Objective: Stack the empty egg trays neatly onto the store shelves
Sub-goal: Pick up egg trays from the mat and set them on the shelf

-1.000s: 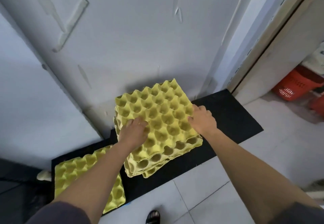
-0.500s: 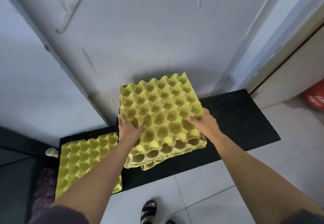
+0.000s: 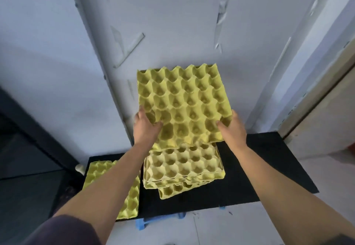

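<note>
A yellow egg tray (image 3: 184,102) is lifted off the pile, tilted up toward the white wall. My left hand (image 3: 146,127) grips its left edge, thumb on top. My right hand (image 3: 231,129) grips its right edge the same way. Below it a stack of yellow egg trays (image 3: 182,168) lies unevenly on a black mat (image 3: 259,171), the lowest tray sticking out at the front. Another yellow tray (image 3: 128,198) lies on the mat's left end, partly hidden by my left forearm.
A white wall (image 3: 182,24) with peeling strips stands right behind the mat. A dark panel (image 3: 28,148) is at the left, a beige door frame (image 3: 317,95) at the right. Blue plastic (image 3: 144,223) shows under the mat's front edge on the tiled floor.
Both hands moved from the top of the pile to the sides of the top tray and lifted it clear of the stack, which stays on the mat.
</note>
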The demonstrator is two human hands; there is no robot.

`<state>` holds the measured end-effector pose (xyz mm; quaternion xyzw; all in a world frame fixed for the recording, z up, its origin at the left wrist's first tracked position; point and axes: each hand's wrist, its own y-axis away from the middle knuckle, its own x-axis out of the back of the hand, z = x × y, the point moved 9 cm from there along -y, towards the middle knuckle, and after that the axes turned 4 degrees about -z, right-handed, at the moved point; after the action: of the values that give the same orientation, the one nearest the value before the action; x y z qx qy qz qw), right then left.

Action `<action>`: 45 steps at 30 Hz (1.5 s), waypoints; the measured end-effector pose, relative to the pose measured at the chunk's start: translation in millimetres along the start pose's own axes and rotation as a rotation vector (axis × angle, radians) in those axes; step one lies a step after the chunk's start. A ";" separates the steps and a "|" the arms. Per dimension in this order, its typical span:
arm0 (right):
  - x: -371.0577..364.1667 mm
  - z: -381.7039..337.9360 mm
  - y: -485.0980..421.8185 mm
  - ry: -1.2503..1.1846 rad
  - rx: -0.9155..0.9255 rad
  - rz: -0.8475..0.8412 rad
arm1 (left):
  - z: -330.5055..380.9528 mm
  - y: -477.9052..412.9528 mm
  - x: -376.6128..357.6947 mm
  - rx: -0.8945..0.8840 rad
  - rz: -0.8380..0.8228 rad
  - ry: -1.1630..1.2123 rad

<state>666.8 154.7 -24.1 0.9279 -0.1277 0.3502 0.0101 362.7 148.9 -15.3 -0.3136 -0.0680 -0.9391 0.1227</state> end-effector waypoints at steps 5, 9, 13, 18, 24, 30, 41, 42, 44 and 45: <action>-2.7 -67.6 16.0 -0.079 0.095 -0.049 | 14.7 25.5 80.9 -0.043 0.148 0.010; -13.9 -119.4 24.9 -0.079 0.160 -0.092 | 16.3 46.5 141.5 -0.063 0.275 0.002; -24.4 -181.5 42.8 -0.121 0.263 -0.097 | 16.0 67.6 207.6 -0.074 0.387 -0.005; -40.7 -263.8 72.6 -0.170 0.380 -0.047 | 17.1 88.7 299.0 -0.125 0.501 -0.069; -88.9 -385.0 131.2 -0.360 0.532 -0.108 | -12.8 107.4 435.5 -0.111 0.614 -0.166; -162.8 -486.6 191.4 -0.497 0.612 -0.298 | -57.5 124.2 570.5 -0.105 0.696 -0.242; -219.3 -607.9 253.0 -0.693 0.710 -0.365 | -105.8 92.5 732.3 -0.099 0.666 -0.358; -226.2 -617.4 260.4 -0.661 0.748 -0.374 | -115.7 89.5 741.0 -0.081 0.659 -0.367; -237.2 -632.5 273.8 -0.579 0.813 -0.309 | -136.1 82.0 751.3 -0.043 0.623 -0.416; -243.4 -639.0 280.6 -0.548 0.828 -0.264 | -144.8 79.1 755.0 -0.029 0.613 -0.440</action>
<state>8.9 8.4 279.4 0.9201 0.1418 0.1112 -0.3478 -282.3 -98.6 331.0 -0.5151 0.0176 -0.7700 0.3762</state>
